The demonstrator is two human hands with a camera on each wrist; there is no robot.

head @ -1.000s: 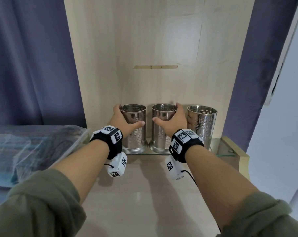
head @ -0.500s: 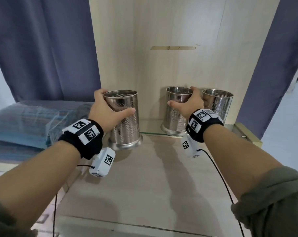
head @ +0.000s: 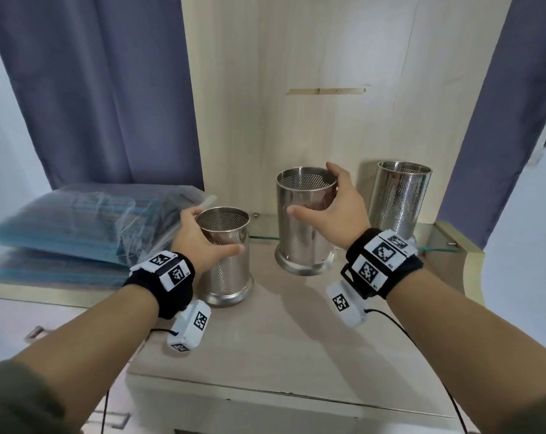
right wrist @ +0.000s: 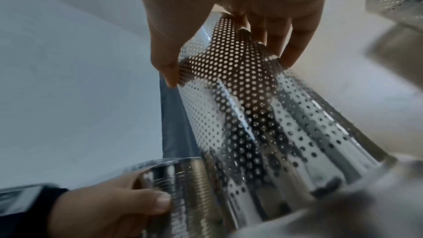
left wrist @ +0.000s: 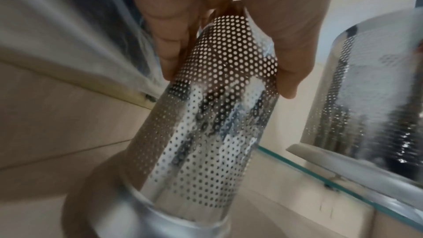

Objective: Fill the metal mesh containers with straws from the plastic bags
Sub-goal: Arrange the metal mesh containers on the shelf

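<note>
Three perforated steel containers are in the head view, all empty. My left hand [head: 215,231] grips the left container [head: 229,270] near its rim; its base is on the wooden counter [head: 296,339]. My right hand [head: 311,188] grips the middle container [head: 303,239] at the rim, thumb in front, fingers behind. The third container [head: 398,198] stands untouched on the glass shelf [head: 434,247] at the back right. Clear plastic bags of blue straws [head: 77,227] lie stacked to the left. The left wrist view shows the held container [left wrist: 217,115]; the right wrist view shows the middle container [right wrist: 263,115].
A pale wooden back panel [head: 296,104] rises behind the containers, with purple curtains [head: 108,89] on both sides. The counter's front edge [head: 265,393] runs close to me. Cables trail from the two wrist cameras.
Both hands have drawn their containers off the glass shelf toward me onto the wooden counter. The left one went further left and nearer. The third container stayed put.
</note>
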